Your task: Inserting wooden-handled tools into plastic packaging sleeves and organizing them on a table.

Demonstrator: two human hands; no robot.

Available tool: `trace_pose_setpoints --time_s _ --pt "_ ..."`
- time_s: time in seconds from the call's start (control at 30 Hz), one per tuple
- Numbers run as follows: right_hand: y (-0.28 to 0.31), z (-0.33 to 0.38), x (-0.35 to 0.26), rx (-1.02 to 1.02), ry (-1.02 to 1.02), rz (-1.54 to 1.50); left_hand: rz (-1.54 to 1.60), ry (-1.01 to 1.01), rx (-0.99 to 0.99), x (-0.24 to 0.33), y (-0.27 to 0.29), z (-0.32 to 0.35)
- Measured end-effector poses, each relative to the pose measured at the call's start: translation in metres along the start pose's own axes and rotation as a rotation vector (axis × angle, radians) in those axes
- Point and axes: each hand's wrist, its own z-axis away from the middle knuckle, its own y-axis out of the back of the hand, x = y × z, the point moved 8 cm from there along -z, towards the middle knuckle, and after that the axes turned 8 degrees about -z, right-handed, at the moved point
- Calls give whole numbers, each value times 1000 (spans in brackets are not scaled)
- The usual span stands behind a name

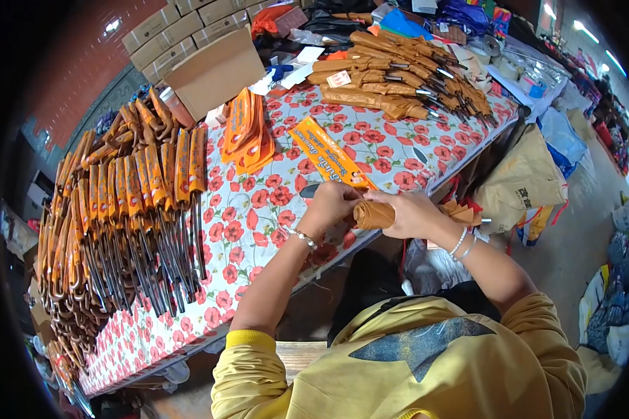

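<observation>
A brown folded umbrella (372,215) lies crosswise in front of me at the table's near edge, its canopy rolled up. My right hand (414,215) is wrapped round it, with the rest of the umbrella running out past the wrist to the right. At its left end, my left hand (333,204) has its fingers drawn together in a pinch; what they hold is hidden. Just beyond both hands, a flat orange printed sleeve (326,155) lies slantwise on the flowered tablecloth (258,230). A dark oval object (310,190) shows beside the left hand.
Sleeved umbrellas (136,185) with curved handles are piled at the left. More orange sleeves (247,133) lie at the middle back, near an open carton (217,73). Unsleeved brown umbrellas (398,80) are heaped at the far right. A beige sack (521,181) stands beyond the table's right edge.
</observation>
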Motion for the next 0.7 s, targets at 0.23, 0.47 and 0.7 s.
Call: trace_pose_setpoints --time_s 0.23,0.47,0.7 --pt "-7 9 13 16 -18 34 334 146 -105 -11 -2 -6" --pt "-18 15 35 51 -15 -66 -19 -72 162 26 1 12" --pt "-8 4 17 164 -54 -270 -227 -286 379 52 0 30"
